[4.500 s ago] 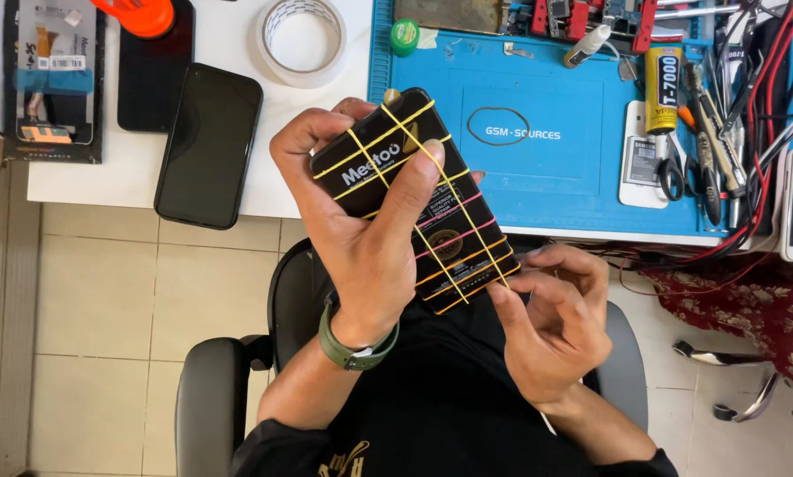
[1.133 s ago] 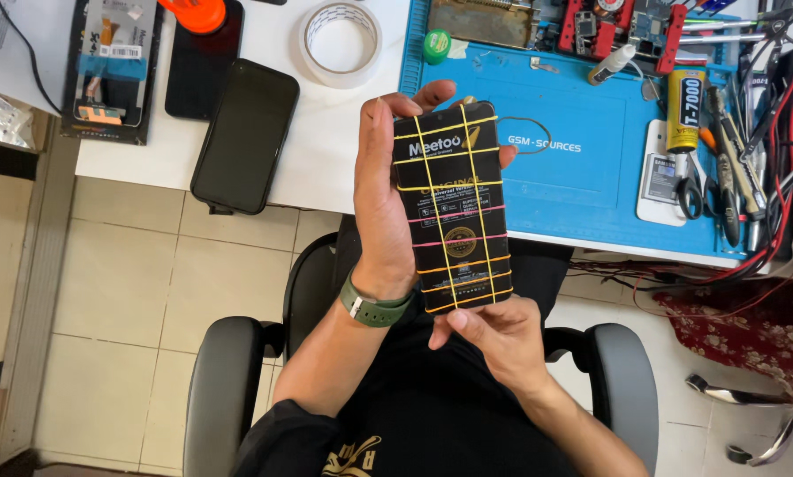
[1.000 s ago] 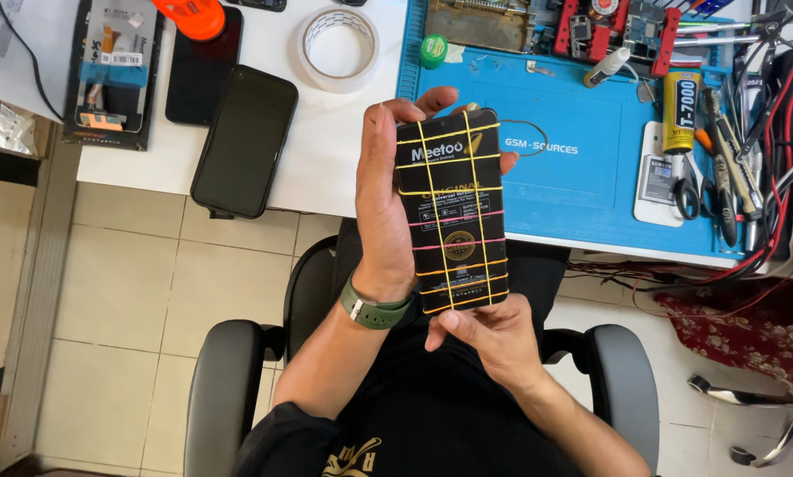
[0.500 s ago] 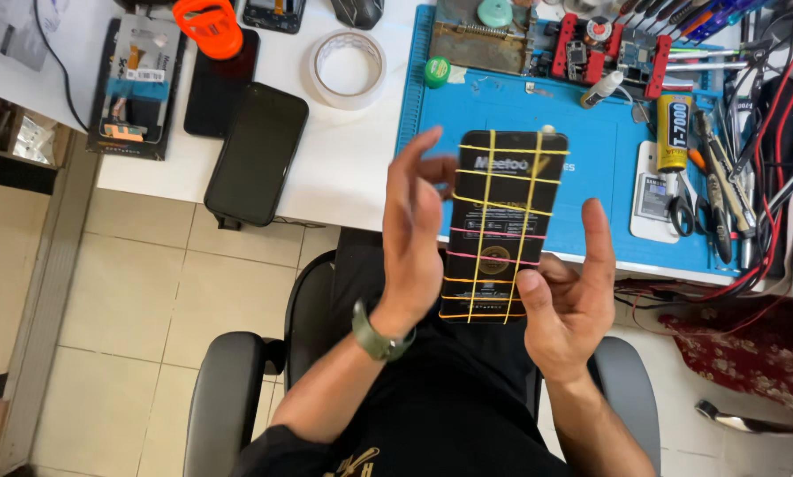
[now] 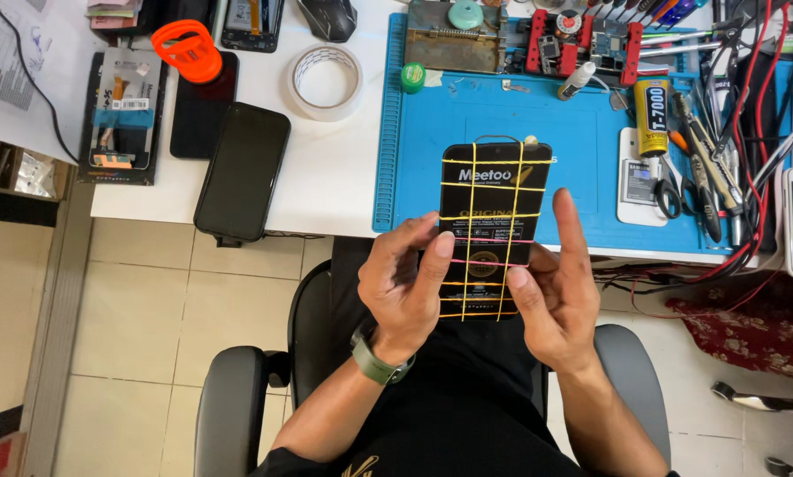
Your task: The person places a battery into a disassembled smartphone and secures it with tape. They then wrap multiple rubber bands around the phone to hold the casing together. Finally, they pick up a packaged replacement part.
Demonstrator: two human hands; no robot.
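A black phone-sized slab wrapped in a grid of yellow rubber bands, with one pink band across it, is held upright over the near edge of the blue work mat. My left hand, with a green watch on the wrist, grips its lower left edge with the thumb on the face. My right hand supports the lower right edge, index finger raised beside it.
On the white desk lie a black phone, a tape roll, an orange suction cup, a glue tube, a small battery and several tools and cables at the right. A chair armrest is below.
The banded slab went from tilted in my left hand to upright and farther forward over the blue mat. My right hand came up to its lower right edge.
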